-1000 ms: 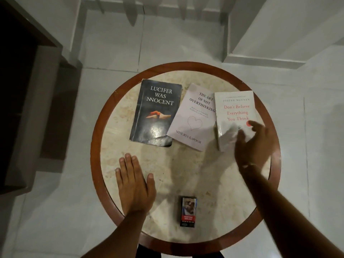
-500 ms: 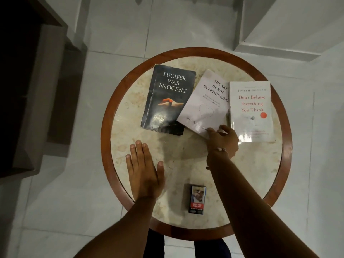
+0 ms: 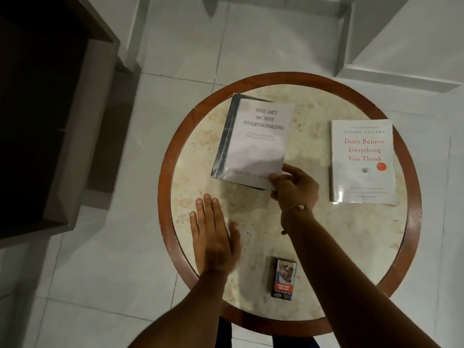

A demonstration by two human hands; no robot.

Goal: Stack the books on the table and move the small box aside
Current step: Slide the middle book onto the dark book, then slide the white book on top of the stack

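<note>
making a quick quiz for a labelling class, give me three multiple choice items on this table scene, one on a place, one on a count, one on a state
1. Where is the small box?
A. near edge of the table
B. on a book
C. on the floor

2. How many book covers show fully?
A. one
B. two
C. four

3. What is the right hand doing?
A. lying flat
B. pinching the pale book at its corner
C. holding the box

Answers:
1 A, it stands by the near rim.
2 B, the pale book covers the dark book; the white book lies apart.
3 B, fingers grip its near corner; the left hand lies flat.
</note>
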